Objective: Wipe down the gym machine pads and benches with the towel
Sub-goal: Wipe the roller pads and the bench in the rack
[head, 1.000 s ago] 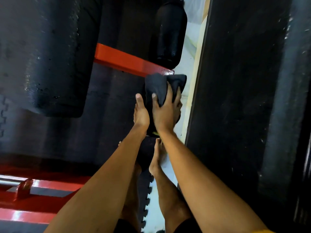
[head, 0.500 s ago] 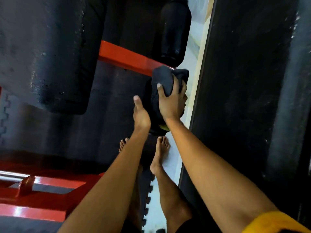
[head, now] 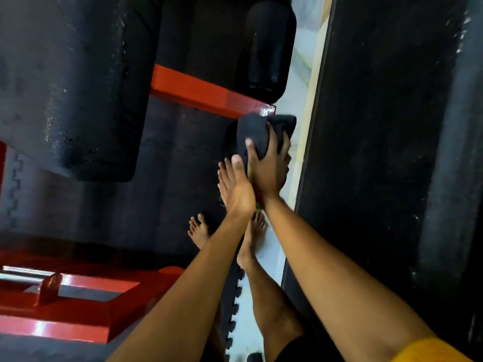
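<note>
Dark towel (head: 257,129) stays clamped in the right grip (head: 266,165) over the pad (head: 232,142); the flat left grip (head: 236,189) has slid alongside, mid-wipe.

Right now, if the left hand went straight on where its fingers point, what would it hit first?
Probably the dark towel gripped by the right hand, just ahead of the left hand; beyond it the red frame bar. Depth is unclear.

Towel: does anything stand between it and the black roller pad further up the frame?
Yes. The end of the red frame bar lies between the towel, gripped by the right hand, and the roller pad. The open left hand sits below-left, off that path.
</note>
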Demonstrator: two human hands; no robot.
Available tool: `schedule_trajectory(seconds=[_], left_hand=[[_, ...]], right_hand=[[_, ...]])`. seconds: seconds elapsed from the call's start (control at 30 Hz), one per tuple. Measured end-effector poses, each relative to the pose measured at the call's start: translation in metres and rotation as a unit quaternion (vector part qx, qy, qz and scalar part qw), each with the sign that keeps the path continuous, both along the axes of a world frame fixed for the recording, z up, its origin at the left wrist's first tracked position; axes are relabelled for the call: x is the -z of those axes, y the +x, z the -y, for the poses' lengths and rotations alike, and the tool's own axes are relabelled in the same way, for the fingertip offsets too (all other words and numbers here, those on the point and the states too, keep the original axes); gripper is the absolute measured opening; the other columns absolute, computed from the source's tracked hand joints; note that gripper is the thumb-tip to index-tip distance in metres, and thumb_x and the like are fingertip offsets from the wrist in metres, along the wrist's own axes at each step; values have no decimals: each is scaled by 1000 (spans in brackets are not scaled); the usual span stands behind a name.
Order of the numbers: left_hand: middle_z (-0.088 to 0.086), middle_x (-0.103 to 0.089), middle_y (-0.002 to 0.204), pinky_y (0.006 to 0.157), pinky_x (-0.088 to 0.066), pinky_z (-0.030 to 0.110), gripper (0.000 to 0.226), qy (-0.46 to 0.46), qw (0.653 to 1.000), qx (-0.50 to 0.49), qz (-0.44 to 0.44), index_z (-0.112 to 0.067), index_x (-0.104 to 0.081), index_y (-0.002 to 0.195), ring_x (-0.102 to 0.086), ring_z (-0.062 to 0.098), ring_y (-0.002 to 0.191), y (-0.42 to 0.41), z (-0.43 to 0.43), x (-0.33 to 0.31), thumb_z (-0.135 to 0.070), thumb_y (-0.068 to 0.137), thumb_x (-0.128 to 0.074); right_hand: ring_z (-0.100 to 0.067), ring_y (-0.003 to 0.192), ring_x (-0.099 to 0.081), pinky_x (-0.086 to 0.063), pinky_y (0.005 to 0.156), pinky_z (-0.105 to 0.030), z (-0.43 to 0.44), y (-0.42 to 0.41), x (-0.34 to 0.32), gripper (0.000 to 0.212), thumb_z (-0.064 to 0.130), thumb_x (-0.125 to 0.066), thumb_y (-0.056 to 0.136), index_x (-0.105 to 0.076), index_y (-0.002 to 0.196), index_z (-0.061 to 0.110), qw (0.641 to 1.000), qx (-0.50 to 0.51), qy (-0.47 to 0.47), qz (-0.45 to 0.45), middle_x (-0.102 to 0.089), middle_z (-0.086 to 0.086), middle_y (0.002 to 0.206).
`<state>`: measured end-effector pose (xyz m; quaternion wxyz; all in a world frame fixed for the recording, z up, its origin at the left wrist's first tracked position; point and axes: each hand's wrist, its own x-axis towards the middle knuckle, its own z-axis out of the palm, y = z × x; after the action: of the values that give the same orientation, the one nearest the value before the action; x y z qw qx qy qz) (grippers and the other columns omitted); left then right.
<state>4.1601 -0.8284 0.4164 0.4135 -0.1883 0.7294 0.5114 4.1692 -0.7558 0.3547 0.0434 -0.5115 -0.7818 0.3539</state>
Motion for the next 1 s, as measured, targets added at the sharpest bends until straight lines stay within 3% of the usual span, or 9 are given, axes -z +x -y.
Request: schedule_trajectory(seconds=[0.13, 0.3, 0.4, 0.5, 0.57, 0.63, 0.7, 0.8, 1.0], left_hand=[[-8, -29, 166, 127, -15, 44, 96, 29, 997, -62, 35, -34, -27, 160, -23, 14, 154, -5, 8, 0, -91, 83, -19], [10, -60, 143, 118, -38, 45, 96, 44, 988, -86, 119, -17, -52, 149, -54, 29, 132, -49, 16, 22, -84, 92, -12], [8, -61, 140, 117, -38, 45, 109, 36, 988, -71, 135, -17, -54, 147, -55, 28, 129, -46, 13, 32, -94, 81, -12], [-3, -49, 154, 121, -30, 48, 124, 11, 992, -84, 95, -32, -46, 152, -41, 23, 145, -26, 7, 35, -109, 58, -23], [-5, -25, 168, 127, -14, 48, 99, -3, 998, -62, 34, -32, -26, 161, -19, 18, 156, -13, 0, 19, -93, 83, -18], [-7, -17, 170, 128, -10, 46, 90, 13, 999, -46, 9, -31, -19, 162, -13, 14, 156, -4, -3, 1, -85, 90, -16], [-9, -34, 162, 125, -21, 45, 100, 23, 997, -66, 18, -33, -31, 159, -29, 14, 151, -7, 3, -2, -94, 81, -20], [-8, -52, 141, 120, -32, 42, 88, 37, 992, -93, 74, -25, -44, 153, -46, 15, 133, -31, 13, 3, -83, 93, -17], [9, -65, 134, 114, -41, 41, 92, 55, 989, -73, 115, -19, -56, 143, -59, 25, 125, -42, 16, 16, -82, 93, -12]], right_hand=[[-33, 140, -44, -46, 105, -54, 8, 6, -2, 66, 68, -45, 96, -34, 155, 41, 1000, 1, 12, -12, -25, 1, 167], [-18, 145, -37, -46, 109, -47, 84, 92, -1, 65, 59, -58, 97, -37, 155, 36, 998, -24, 24, -58, -27, -2, 166], [-3, 143, -25, -40, 112, -35, 93, 106, -3, 63, 57, -59, 96, -41, 152, 36, 996, -16, -8, -82, -27, -2, 164], [-22, 143, -38, -45, 110, -44, 53, 69, -4, 65, 58, -55, 92, -42, 153, 38, 997, -33, -4, -64, -24, 0, 165], [-32, 140, -42, -46, 106, -52, 17, 27, -6, 66, 62, -55, 90, -45, 151, 37, 999, -33, 13, -32, -26, 0, 165], [-35, 138, -42, -47, 104, -54, -6, -5, -7, 65, 61, -59, 90, -48, 149, 37, 1000, -17, 13, -3, -28, 3, 165], [-37, 139, -42, -47, 103, -54, -6, -10, -7, 66, 61, -59, 90, -48, 149, 35, 1000, -15, 17, 4, -28, 3, 165], [-35, 139, -44, -47, 104, -52, 28, 31, -6, 67, 62, -57, 92, -46, 151, 31, 997, -42, 52, -36, -29, -2, 166], [-10, 143, -32, -36, 112, -31, 94, 111, -4, 62, 61, -56, 96, -52, 149, 29, 996, -33, 12, -83, -31, -3, 163]])
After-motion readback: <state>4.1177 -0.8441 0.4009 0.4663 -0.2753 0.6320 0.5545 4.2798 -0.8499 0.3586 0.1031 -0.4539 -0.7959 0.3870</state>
